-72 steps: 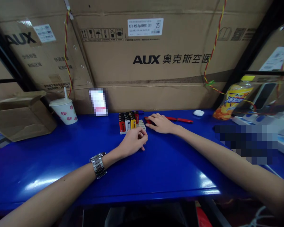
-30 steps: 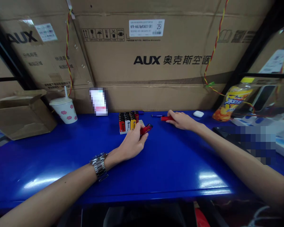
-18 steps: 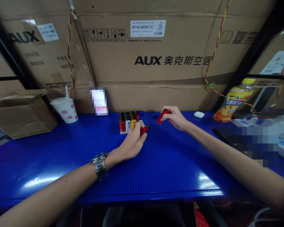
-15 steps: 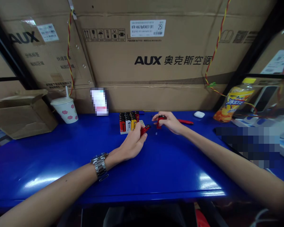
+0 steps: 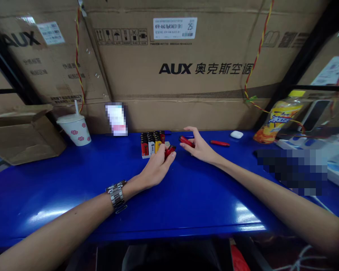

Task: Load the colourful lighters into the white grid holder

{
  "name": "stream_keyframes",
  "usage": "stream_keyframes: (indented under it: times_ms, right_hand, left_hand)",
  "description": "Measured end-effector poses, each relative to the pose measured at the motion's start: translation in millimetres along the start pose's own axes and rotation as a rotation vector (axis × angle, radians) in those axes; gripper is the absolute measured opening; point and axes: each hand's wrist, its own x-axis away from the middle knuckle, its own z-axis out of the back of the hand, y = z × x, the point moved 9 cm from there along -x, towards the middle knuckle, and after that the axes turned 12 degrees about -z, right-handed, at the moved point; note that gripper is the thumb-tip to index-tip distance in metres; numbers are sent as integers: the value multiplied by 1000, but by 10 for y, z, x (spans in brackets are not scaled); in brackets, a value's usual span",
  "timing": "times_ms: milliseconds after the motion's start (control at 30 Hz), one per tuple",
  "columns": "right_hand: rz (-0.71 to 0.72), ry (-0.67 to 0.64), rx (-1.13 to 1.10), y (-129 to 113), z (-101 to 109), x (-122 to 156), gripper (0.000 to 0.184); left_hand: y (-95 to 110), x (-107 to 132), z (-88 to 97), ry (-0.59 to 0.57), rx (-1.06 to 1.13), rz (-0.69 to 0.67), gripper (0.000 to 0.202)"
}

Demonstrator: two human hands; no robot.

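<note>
My left hand (image 5: 155, 165), with a metal watch on its wrist, is closed round a red lighter (image 5: 170, 151), its dark top pointing up and right. Just behind it stands a tray of lighters (image 5: 148, 149) in red, white and yellow, partly covered by my fingers. My right hand (image 5: 200, 148) has a second red lighter (image 5: 187, 142) between thumb and fingers; this lighter tilts, its dark top toward the left, and the index finger is raised off it. To the right of that hand, another red lighter (image 5: 219, 143) lies flat on the blue table (image 5: 186, 203).
A paper cup with straw (image 5: 74, 130), an open cardboard box (image 5: 25, 135) and a blurred phone (image 5: 116, 119) stand at the left. A white earbud case (image 5: 236, 134), an orange drink bottle (image 5: 279, 118) and a blurred dark object (image 5: 293, 169) are right. Large cartons (image 5: 186, 86) form the back.
The red lighter in my right hand has gone from upright to tilted, top to the left, and the index finger has lifted. My left hand keeps its lighter. The view has shifted slightly.
</note>
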Motion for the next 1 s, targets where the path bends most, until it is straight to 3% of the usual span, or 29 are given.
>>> stream_keyframes:
  times_ms: [200,500,700,1000]
  right_hand:
    - [88,-19,125,-86,15,34,41]
    - [124,123,268,-127,140,16,44]
    - [69,124,214,-182,156,43,40]
    - [107,164,156,-209,233,41,29]
  left_hand:
    - [-18,-11,-17,1,18,-5,24]
    - [-32,-6,-22,4,32,4,25]
    - [-25,-10,-30,-1,32,-26,25]
    - [10,-22,-29,-13,5,-39,22]
